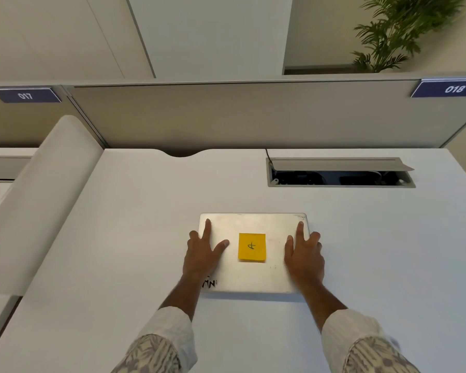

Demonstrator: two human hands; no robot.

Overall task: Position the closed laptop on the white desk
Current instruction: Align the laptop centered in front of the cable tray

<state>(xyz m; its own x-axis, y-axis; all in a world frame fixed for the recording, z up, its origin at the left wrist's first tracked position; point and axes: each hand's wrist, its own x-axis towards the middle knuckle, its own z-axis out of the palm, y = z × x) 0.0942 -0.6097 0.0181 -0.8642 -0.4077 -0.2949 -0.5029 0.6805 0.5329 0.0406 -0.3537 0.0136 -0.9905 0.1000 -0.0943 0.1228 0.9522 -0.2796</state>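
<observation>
A closed silver laptop point(253, 224) lies flat on the white desk point(119, 238), square to the desk's front edge. A yellow sticky note point(252, 246) with a pen mark sits in the middle of its lid. My left hand point(203, 253) rests on the lid's left side, fingers spread, the outer fingers over the left edge. My right hand point(304, 254) lies on the right side in the same way, its outer fingers wrapped over the right edge. Both hands press or hold the laptop by its sides.
An open cable hatch point(339, 172) with a raised flap is set into the desk behind the laptop. A beige partition point(226, 117) with labels 017 and 018 stands at the back. A rounded white divider point(38, 197) borders the left. A plant point(396, 33) stands beyond.
</observation>
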